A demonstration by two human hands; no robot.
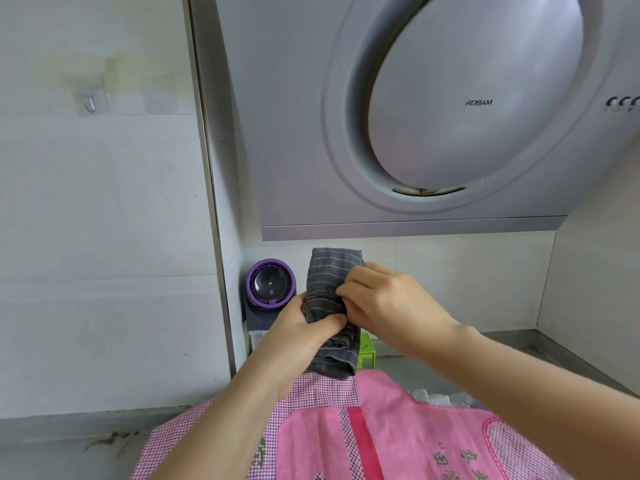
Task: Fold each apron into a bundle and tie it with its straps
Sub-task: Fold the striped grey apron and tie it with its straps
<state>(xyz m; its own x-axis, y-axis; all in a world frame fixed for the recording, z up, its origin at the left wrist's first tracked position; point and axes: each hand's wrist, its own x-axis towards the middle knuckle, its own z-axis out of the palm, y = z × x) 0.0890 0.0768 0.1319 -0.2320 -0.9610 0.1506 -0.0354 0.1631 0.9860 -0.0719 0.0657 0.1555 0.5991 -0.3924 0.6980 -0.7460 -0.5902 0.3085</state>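
Observation:
A grey striped apron (327, 278) is rolled into an upright bundle and held in the air in front of me. My left hand (304, 336) grips the bundle around its middle from the left. From the right, my right hand (377, 299) pinches the cloth at the bundle's waist with curled fingers. No strap shows clearly. A pink checked apron (388, 431) lies spread flat on the counter below my arms.
A grey range hood (450, 109) hangs close above and behind. A purple round device (270, 284) stands at the back left corner, a small green stand (366, 351) behind the bundle. The steel counter (540, 344) runs to the right, a tiled wall (100, 202) on the left.

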